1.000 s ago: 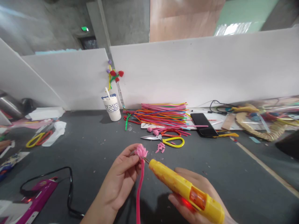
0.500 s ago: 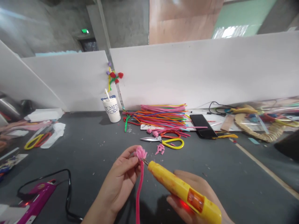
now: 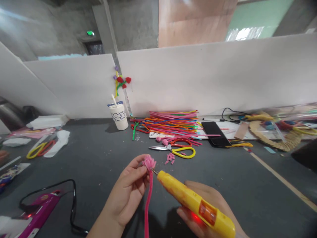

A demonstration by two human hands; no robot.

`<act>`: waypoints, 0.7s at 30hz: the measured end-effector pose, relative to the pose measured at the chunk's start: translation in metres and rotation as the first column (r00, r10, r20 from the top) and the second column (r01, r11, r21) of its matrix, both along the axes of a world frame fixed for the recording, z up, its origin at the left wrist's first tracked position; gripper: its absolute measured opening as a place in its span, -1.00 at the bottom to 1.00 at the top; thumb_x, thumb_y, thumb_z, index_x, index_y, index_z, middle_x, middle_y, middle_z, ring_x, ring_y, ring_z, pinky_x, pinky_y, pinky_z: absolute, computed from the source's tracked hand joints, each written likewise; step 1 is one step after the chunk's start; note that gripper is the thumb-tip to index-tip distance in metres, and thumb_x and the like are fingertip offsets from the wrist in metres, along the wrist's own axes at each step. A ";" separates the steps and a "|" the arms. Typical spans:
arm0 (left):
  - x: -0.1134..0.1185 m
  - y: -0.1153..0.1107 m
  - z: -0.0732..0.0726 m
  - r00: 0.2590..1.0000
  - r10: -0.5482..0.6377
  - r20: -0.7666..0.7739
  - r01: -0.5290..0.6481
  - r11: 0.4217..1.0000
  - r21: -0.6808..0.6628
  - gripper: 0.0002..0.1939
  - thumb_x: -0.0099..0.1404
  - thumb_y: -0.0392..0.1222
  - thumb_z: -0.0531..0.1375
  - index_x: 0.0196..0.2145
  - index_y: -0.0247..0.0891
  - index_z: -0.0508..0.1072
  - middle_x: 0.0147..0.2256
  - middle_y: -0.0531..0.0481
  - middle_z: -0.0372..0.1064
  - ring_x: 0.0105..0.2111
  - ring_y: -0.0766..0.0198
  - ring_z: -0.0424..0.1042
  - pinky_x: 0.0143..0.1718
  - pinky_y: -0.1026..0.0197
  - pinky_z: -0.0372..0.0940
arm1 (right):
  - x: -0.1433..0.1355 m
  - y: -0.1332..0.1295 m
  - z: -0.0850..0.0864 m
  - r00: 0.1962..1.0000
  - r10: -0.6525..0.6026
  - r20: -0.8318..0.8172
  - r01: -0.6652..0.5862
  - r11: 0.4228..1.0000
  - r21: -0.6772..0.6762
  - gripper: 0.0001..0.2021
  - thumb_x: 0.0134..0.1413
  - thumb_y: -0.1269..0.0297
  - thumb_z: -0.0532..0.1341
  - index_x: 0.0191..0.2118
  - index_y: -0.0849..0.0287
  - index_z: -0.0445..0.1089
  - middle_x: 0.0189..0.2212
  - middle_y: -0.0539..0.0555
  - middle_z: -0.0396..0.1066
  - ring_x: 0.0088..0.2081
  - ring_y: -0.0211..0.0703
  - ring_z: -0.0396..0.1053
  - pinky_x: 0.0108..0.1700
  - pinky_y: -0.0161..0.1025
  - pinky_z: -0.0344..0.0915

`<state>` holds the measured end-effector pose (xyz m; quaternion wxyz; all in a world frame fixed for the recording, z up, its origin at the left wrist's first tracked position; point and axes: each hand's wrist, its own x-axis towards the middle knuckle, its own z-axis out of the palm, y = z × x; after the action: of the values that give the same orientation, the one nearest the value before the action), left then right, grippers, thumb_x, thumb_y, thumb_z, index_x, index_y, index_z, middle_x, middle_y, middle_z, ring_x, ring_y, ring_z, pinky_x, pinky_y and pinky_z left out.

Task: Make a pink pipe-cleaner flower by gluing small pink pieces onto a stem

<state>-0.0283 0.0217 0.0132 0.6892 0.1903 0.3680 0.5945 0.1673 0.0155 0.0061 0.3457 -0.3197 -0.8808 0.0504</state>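
Between the thumb and fingers of my left hand (image 3: 128, 188) is a pink pipe-cleaner flower (image 3: 149, 162), its bloom upward. A darker pink pipe-cleaner stem (image 3: 148, 205) hangs from the bloom's underside. My right hand (image 3: 210, 201) is wrapped round a yellow hot glue gun (image 3: 190, 198) with a small red light glowing beneath it. The metal nozzle points up and left, at the base of the bloom where the stem meets it. Whether glue is coming out cannot be seen. Small pink cut pieces (image 3: 170, 158) lie just beyond the flower.
Scissors (image 3: 183, 151) with red and yellow handles lie ahead, before a pile of coloured pipe cleaners (image 3: 170, 122). A white cup (image 3: 119, 116) stands left of the pile, a black phone (image 3: 215, 134) right of it. At lower left is a purple corded tool (image 3: 39, 211).
Both hands, the flower and the glue gun hold almost the same position. At the far left edge, another person's hand has drawn back out of view for the most part.
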 end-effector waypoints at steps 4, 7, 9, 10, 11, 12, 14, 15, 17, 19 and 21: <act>-0.001 0.001 -0.001 1.000 0.003 -0.008 -0.003 1.000 0.025 -0.69 -0.04 -0.32 0.46 -0.28 -0.25 0.59 -0.38 0.04 0.52 -0.50 0.43 0.43 -0.40 0.40 0.39 | 0.003 -0.009 -0.001 0.996 -0.078 -0.050 0.072 0.990 -0.118 -0.76 0.24 0.25 0.08 -0.48 0.07 0.30 -0.59 0.01 0.36 -0.55 -0.17 0.36 -0.46 -0.25 0.30; -0.001 0.002 -0.002 0.999 0.033 -0.034 -0.032 0.998 0.055 -0.70 -0.02 -0.33 0.45 -0.27 -0.25 0.60 -0.39 0.04 0.52 -0.48 0.43 0.45 -0.39 0.42 0.39 | 0.003 -0.011 -0.001 0.994 -0.093 -0.060 0.080 0.978 -0.192 -0.76 0.23 0.26 0.09 -0.49 0.07 0.26 -0.58 0.00 0.34 -0.55 -0.19 0.33 -0.46 -0.26 0.28; 0.000 0.003 -0.001 0.996 0.067 -0.060 -0.062 0.994 0.089 -0.72 -0.02 -0.34 0.45 -0.29 -0.26 0.60 -0.39 0.04 0.53 -0.46 0.43 0.45 -0.39 0.45 0.38 | 0.002 -0.008 -0.002 0.998 -0.059 -0.028 0.052 0.978 -0.201 -0.74 0.19 0.29 0.10 -0.54 0.09 0.19 -0.61 -0.03 0.27 -0.59 -0.25 0.25 -0.52 -0.30 0.19; 0.001 0.003 -0.001 0.994 0.086 -0.072 -0.078 0.991 0.110 -0.72 -0.03 -0.35 0.45 -0.30 -0.26 0.60 -0.40 0.04 0.54 -0.46 0.43 0.46 -0.39 0.46 0.38 | 0.002 -0.007 -0.003 0.999 -0.048 -0.009 0.045 0.980 -0.195 -0.73 0.17 0.30 0.11 -0.55 0.10 0.17 -0.62 -0.04 0.24 -0.60 -0.28 0.21 -0.54 -0.31 0.13; 0.001 0.003 -0.001 0.991 0.105 -0.085 -0.094 0.987 0.132 -0.72 -0.04 -0.35 0.46 -0.30 -0.26 0.61 -0.40 0.04 0.54 -0.45 0.43 0.46 -0.39 0.46 0.38 | 0.002 -0.006 -0.004 0.999 -0.049 0.007 0.049 0.981 -0.189 -0.73 0.17 0.30 0.11 -0.56 0.11 0.14 -0.63 -0.05 0.21 -0.60 -0.30 0.18 -0.55 -0.32 0.09; 0.001 0.003 0.000 0.988 0.123 -0.097 -0.107 0.982 0.153 -0.72 -0.04 -0.34 0.46 -0.30 -0.26 0.61 -0.40 0.04 0.54 -0.44 0.42 0.47 -0.38 0.46 0.39 | 0.001 -0.005 -0.004 0.998 -0.057 0.010 0.058 0.981 -0.187 -0.72 0.16 0.30 0.10 -0.57 0.11 0.13 -0.63 -0.06 0.19 -0.61 -0.31 0.16 -0.56 -0.32 0.06; 0.000 0.002 0.001 0.983 0.150 -0.110 -0.128 0.974 0.185 -0.72 -0.03 -0.33 0.46 -0.29 -0.26 0.60 -0.39 0.03 0.55 -0.42 0.39 0.48 -0.37 0.45 0.40 | 0.002 -0.003 -0.004 0.998 -0.071 -0.001 0.069 0.974 -0.218 -0.72 0.17 0.29 0.09 -0.56 0.11 0.11 -0.62 -0.06 0.18 -0.60 -0.32 0.14 -0.56 -0.33 0.03; 0.000 0.002 0.001 0.981 0.157 -0.110 -0.135 0.973 0.188 -0.71 -0.03 -0.32 0.46 -0.29 -0.26 0.60 -0.38 0.03 0.55 -0.41 0.39 0.49 -0.37 0.45 0.40 | 0.002 -0.003 -0.003 0.997 -0.077 -0.010 0.073 0.967 -0.244 -0.72 0.18 0.28 0.09 -0.55 0.11 0.11 -0.61 -0.06 0.19 -0.60 -0.32 0.14 -0.55 -0.33 0.03; -0.003 0.003 0.002 0.982 0.165 -0.092 -0.148 0.975 0.163 -0.71 -0.02 -0.33 0.45 -0.28 -0.27 0.60 -0.38 0.01 0.55 -0.44 0.39 0.48 -0.39 0.44 0.41 | 0.002 -0.002 -0.001 0.996 -0.091 -0.014 0.083 0.954 -0.287 -0.73 0.18 0.26 0.10 -0.53 0.10 0.10 -0.58 -0.06 0.20 -0.58 -0.31 0.15 -0.53 -0.33 0.04; -0.006 0.005 0.003 0.983 0.176 -0.058 -0.168 0.979 0.117 -0.74 0.00 -0.36 0.43 -0.28 -0.29 0.59 -0.39 0.00 0.53 -0.49 0.41 0.47 -0.42 0.43 0.42 | 0.002 0.000 0.001 0.994 -0.103 0.023 0.105 0.939 -0.328 -0.75 0.15 0.22 0.14 -0.51 0.11 0.12 -0.54 -0.03 0.23 -0.54 -0.28 0.18 -0.50 -0.32 0.07; -0.011 0.008 0.004 0.981 0.196 -0.008 -0.194 0.978 0.079 -0.79 0.05 -0.39 0.39 -0.30 -0.34 0.58 -0.41 -0.02 0.51 -0.51 0.41 0.45 -0.45 0.42 0.41 | -0.001 0.003 -0.002 0.990 -0.099 0.097 0.130 0.912 -0.390 -0.80 0.06 0.25 0.21 -0.48 0.12 0.17 -0.48 0.00 0.27 -0.48 -0.23 0.22 -0.45 -0.31 0.12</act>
<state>-0.0388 0.0295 0.0169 0.6166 0.1849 0.3668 0.6716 0.1667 0.0189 0.0045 0.2433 -0.4356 -0.8445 0.1946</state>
